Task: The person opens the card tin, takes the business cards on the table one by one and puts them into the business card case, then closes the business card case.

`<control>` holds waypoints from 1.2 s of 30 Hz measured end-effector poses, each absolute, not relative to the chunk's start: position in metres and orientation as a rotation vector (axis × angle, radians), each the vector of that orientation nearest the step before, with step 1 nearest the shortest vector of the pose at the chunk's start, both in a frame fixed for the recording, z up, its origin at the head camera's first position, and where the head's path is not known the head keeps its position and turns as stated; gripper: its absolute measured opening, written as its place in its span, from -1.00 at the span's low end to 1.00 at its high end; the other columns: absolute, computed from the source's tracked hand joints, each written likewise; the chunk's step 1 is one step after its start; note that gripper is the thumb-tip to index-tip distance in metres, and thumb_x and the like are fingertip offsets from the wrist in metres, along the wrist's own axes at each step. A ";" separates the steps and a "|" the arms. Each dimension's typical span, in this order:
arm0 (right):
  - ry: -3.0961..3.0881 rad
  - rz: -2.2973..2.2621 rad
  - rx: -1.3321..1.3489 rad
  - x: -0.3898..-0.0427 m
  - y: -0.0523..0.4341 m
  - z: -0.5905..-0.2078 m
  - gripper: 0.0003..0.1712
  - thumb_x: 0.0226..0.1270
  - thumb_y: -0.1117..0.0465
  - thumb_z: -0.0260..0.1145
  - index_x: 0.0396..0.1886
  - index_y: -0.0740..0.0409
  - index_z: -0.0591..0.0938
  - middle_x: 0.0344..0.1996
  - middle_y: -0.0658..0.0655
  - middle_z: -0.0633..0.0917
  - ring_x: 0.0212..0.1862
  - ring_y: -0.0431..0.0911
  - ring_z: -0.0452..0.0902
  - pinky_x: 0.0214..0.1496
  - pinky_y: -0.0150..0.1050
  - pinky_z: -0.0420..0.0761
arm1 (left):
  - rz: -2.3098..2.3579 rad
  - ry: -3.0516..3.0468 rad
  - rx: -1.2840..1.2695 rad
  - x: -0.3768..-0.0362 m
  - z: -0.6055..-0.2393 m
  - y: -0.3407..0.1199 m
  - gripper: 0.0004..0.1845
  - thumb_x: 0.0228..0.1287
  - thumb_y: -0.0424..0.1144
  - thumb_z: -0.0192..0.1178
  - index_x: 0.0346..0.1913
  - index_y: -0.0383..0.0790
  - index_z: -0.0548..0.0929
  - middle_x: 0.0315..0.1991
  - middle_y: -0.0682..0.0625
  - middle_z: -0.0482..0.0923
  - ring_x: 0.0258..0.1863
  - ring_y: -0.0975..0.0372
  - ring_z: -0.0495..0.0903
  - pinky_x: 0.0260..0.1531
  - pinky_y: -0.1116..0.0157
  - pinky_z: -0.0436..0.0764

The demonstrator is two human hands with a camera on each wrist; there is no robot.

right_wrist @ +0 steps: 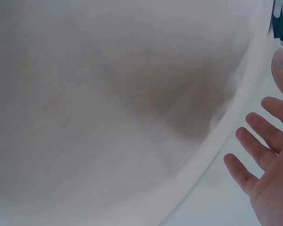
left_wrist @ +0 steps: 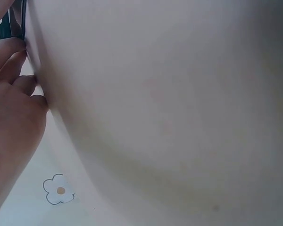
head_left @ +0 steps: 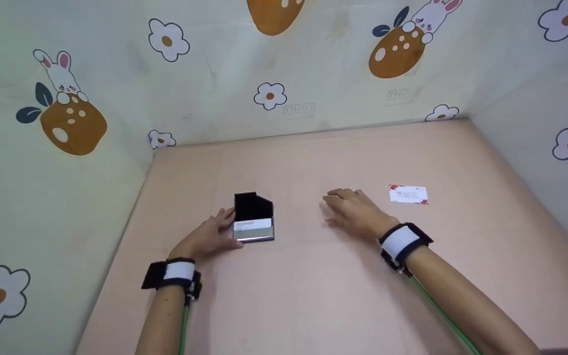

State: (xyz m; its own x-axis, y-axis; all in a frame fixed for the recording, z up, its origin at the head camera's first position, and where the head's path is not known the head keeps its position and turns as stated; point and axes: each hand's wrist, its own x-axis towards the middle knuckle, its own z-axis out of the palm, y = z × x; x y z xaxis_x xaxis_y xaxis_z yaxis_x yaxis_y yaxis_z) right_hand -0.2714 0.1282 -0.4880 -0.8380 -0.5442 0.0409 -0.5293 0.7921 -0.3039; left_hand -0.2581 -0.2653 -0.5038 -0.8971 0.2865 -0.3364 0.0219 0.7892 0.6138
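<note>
A business card case [head_left: 254, 231] with its black-lined lid [head_left: 253, 206] raised lies left of the middle of the table, a white card [head_left: 253, 224] showing inside. My left hand [head_left: 208, 235] holds the case by its left side, thumb at the near corner and fingers along the edge. In the left wrist view, only a dark bit of the case [left_wrist: 12, 23] shows past the curled fingers. My right hand [head_left: 355, 213] hovers over the table with spread, relaxed fingers and nothing in it. In the right wrist view its fingers [right_wrist: 259, 148] are apart from each other.
A white card with red corner patterns [head_left: 408, 194] lies on the pink tabletop [head_left: 303, 296], beyond and right of my right hand. Walls with flower and rabbit prints [head_left: 215, 98] enclose the table at the back and sides. Green cables [head_left: 442, 315] run along both forearms.
</note>
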 end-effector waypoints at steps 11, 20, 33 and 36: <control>2.994 -0.459 -0.823 -0.281 0.178 -0.492 -0.34 0.42 -0.01 0.30 0.38 0.25 0.47 0.36 0.33 0.49 0.43 0.22 0.35 0.42 0.34 0.31 | 0.860 2.574 0.226 -0.255 -0.503 -0.267 0.08 0.14 0.15 0.42 0.60 0.02 0.02 0.66 -0.11 -0.28 0.60 -0.25 -0.36 0.52 -0.29 -0.18; 3.017 -0.447 -0.758 -0.283 0.214 -0.492 -0.30 0.36 0.03 0.36 0.38 0.30 0.45 0.35 0.38 0.49 0.41 0.28 0.35 0.41 0.40 0.28 | 0.870 2.572 0.206 -0.255 -0.503 -0.266 0.09 0.12 0.16 0.42 0.60 0.06 0.02 0.66 -0.10 -0.29 0.60 -0.23 -0.35 0.51 -0.31 -0.21; 2.970 -0.393 -0.541 -0.281 0.268 -0.486 -0.24 0.39 0.05 0.34 0.48 0.24 0.34 0.41 0.43 0.38 0.42 0.40 0.26 0.40 0.48 0.18 | 0.881 2.564 0.208 -0.256 -0.503 -0.266 0.05 0.15 0.10 0.43 0.60 -0.02 0.05 0.66 -0.08 -0.29 0.60 -0.22 -0.37 0.53 -0.27 -0.22; 2.955 -0.395 -0.492 -0.280 0.277 -0.487 -0.23 0.40 0.05 0.33 0.50 0.24 0.31 0.42 0.44 0.35 0.43 0.43 0.23 0.41 0.49 0.15 | 0.878 2.576 0.242 -0.256 -0.504 -0.267 0.04 0.16 0.09 0.42 0.59 -0.06 0.07 0.66 -0.08 -0.25 0.60 -0.25 -0.35 0.53 -0.26 -0.19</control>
